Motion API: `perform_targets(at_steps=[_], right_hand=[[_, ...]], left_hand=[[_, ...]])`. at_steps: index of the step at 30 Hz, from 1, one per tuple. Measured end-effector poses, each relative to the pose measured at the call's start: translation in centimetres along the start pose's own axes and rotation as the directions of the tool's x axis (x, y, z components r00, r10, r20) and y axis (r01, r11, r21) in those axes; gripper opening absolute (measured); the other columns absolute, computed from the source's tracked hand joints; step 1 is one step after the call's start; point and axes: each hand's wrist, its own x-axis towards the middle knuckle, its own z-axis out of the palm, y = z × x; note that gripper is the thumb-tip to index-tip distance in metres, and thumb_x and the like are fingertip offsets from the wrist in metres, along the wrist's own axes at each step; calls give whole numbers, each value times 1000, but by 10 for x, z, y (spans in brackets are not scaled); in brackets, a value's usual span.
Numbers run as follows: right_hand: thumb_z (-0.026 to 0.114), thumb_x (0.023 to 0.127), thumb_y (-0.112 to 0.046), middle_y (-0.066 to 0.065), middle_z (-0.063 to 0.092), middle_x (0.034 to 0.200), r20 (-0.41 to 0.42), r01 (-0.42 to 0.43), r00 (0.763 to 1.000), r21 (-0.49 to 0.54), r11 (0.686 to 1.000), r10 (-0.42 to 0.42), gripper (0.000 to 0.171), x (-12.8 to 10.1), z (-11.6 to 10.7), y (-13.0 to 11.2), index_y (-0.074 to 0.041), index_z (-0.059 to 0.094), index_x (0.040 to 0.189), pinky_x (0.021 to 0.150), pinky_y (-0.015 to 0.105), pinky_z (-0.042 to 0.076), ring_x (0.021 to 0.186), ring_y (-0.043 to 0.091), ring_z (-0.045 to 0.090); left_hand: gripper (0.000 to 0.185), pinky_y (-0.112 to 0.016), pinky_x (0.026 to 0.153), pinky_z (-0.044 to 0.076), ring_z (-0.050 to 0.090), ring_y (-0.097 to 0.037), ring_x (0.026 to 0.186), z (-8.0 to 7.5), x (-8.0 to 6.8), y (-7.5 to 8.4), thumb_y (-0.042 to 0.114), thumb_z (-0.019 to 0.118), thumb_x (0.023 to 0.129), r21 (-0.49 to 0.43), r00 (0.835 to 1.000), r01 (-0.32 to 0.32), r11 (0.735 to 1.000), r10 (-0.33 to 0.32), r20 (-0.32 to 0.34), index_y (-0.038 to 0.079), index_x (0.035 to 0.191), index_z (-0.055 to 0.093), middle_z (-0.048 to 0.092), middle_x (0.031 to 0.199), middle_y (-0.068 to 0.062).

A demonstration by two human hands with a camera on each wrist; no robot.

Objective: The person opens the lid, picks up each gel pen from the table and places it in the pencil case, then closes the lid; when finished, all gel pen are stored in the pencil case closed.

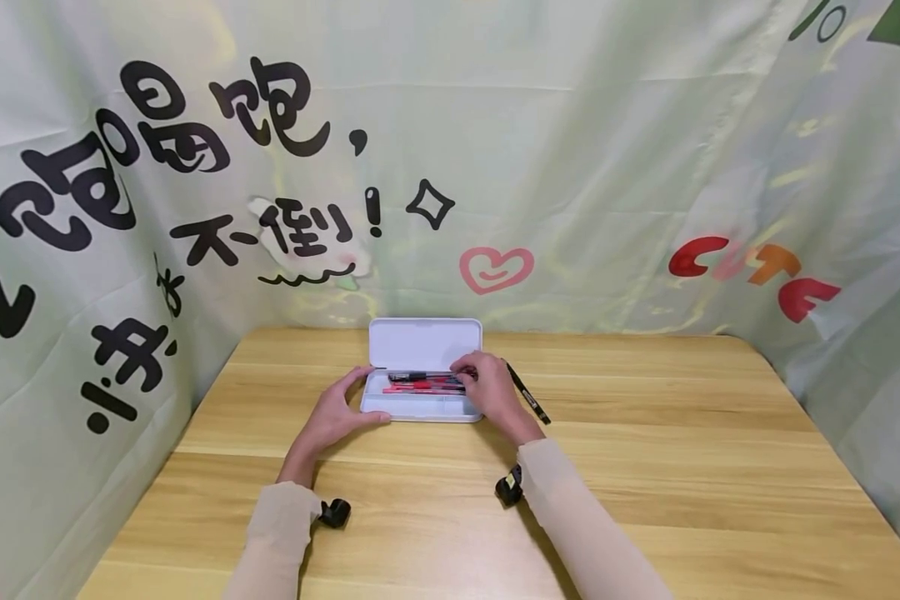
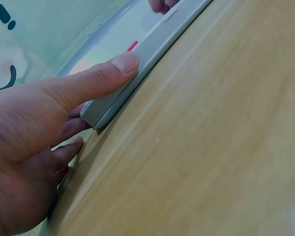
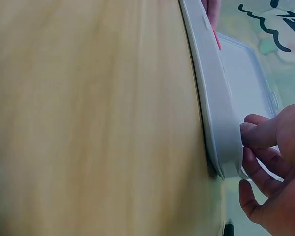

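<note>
A white pencil case (image 1: 420,409) lies open on the wooden table (image 1: 645,467), its lid (image 1: 425,342) tilted up at the back. Red and black pens (image 1: 420,383) lie in its tray. My left hand (image 1: 339,410) grips the case's left end, with the thumb (image 2: 119,66) on the front rim (image 2: 157,42) and the fingers curled round the corner. My right hand (image 1: 489,390) covers the right end; its thumb (image 3: 253,133) touches the case wall (image 3: 214,108) and its fingers (image 3: 258,169) curl round that end, fingertips over the pens. Whether it pinches a pen is hidden.
A single black pen (image 1: 528,393) lies slanted on the table just right of the case. A printed cloth backdrop (image 1: 495,167) closes in the table at the back and on both sides. A red pen tip (image 2: 132,45) shows above the rim in the left wrist view.
</note>
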Motion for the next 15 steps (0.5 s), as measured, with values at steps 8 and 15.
perform_targets(at_steps=[8,15], right_hand=[[71,92,6,10,74,108,-52,0,999,69,998,4,17,-12,-24,3,-3,78,106,92,42,56,100,25,67],[71,92,6,13,74,109,-97,10,995,82,997,-2,23,-35,-54,14,0,75,113,88,50,56,102,31,67]], left_hand=[[96,-64,120,20,22,-40,152,1,0,-1,42,94,72,-1,1000,12,1000,-12,4,16,152,48,28,165,-20],[96,-65,119,20,22,-41,152,0,0,-3,42,94,73,-5,1000,10,1000,-10,3,16,153,47,28,165,-21]])
